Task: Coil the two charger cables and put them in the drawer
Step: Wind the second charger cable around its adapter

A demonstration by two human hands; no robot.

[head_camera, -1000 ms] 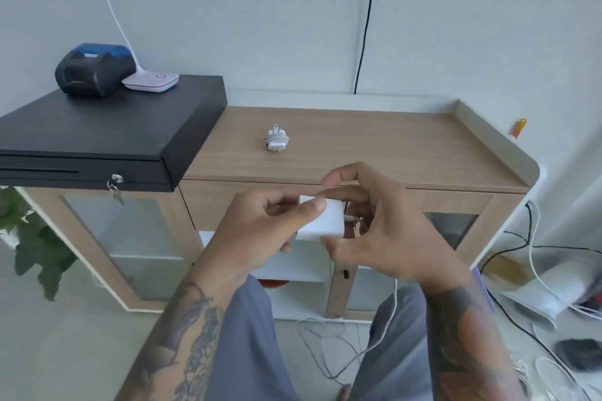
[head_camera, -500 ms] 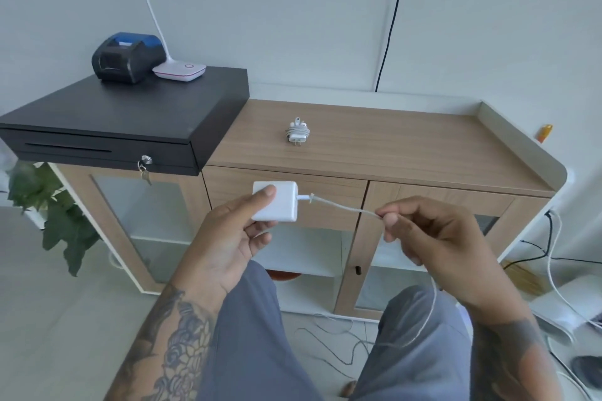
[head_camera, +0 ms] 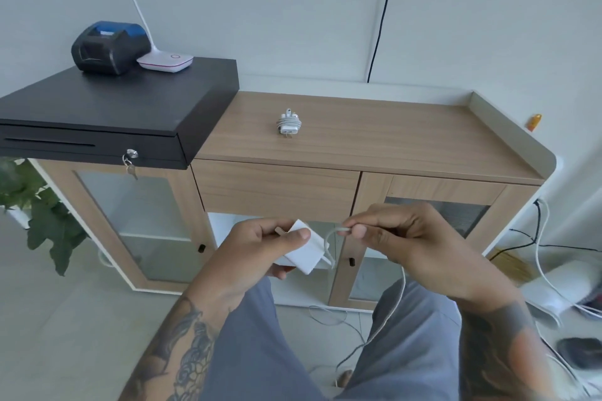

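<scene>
My left hand (head_camera: 257, 257) grips a white charger brick (head_camera: 308, 254) in front of the cabinet, thumb across its top. A thin white cable (head_camera: 330, 239) arcs out of the brick's right side. My right hand (head_camera: 420, 244) pinches that cable just right of the brick, and the rest hangs down between my knees to the floor. A second small white charger (head_camera: 289, 123), its cable wound round it, lies on the wooden cabinet top (head_camera: 391, 137). The wooden drawer front (head_camera: 277, 187) under the top is shut.
A black cash drawer (head_camera: 107, 114) carries a black printer (head_camera: 109, 47) and a white device (head_camera: 166, 61) at the left. Glass cabinet doors (head_camera: 140, 225) stand below. A green plant (head_camera: 35, 205) is at far left. Loose cables and white items (head_camera: 553, 273) lie on the floor at right.
My hands dropped lower and came closer together. The straight stretch of cable between them has bent into a small loop beside the brick, which is now tilted.
</scene>
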